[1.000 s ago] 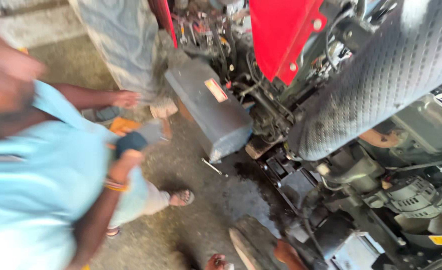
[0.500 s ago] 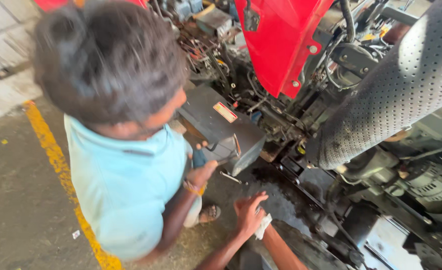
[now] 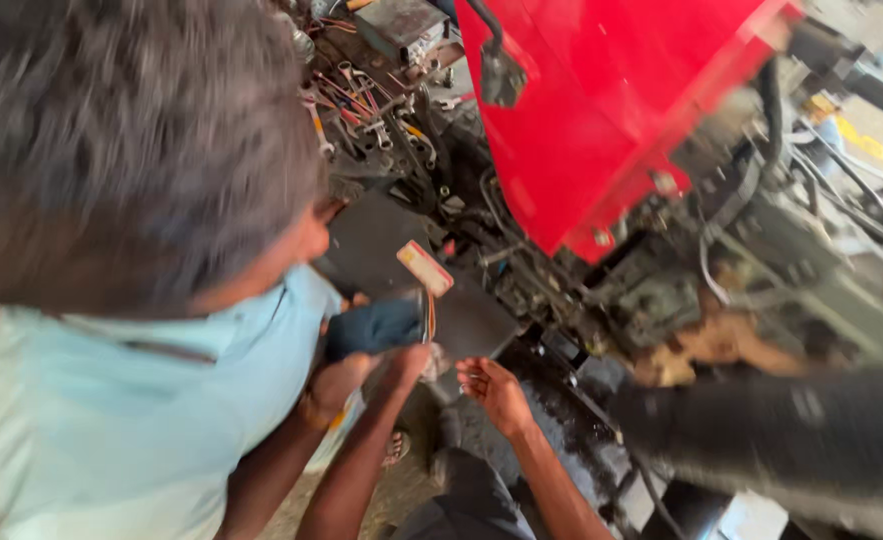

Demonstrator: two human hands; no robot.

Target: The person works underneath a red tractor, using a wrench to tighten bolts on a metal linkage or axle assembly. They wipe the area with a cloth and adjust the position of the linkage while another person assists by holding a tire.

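Observation:
My left hand [image 3: 408, 366] reaches up to the lower edge of a dark metal box [image 3: 466, 318] that carries a red and white label [image 3: 424, 267]. Its fingers are curled against something pale, which is too blurred to name. Just to the right, my right hand [image 3: 495, 392] hovers with its fingers spread and nothing in it. A co-worker in a light blue shirt [image 3: 111, 420] leans in from the left. That person's hand [image 3: 341, 381] holds a dark blue object [image 3: 373, 326] against the box, beside some orange wires.
A red hood panel [image 3: 601, 110] hangs tilted over the engine bay [image 3: 681, 290]. Wires and wrenches [image 3: 361, 110] lie at the top. A large black tyre [image 3: 781, 430] crosses the right. Oily ground [image 3: 561, 430] lies below.
The view has swung closer over the co-worker's head. My two arms now both reach in under the dark box, where before only one hand showed lower down.

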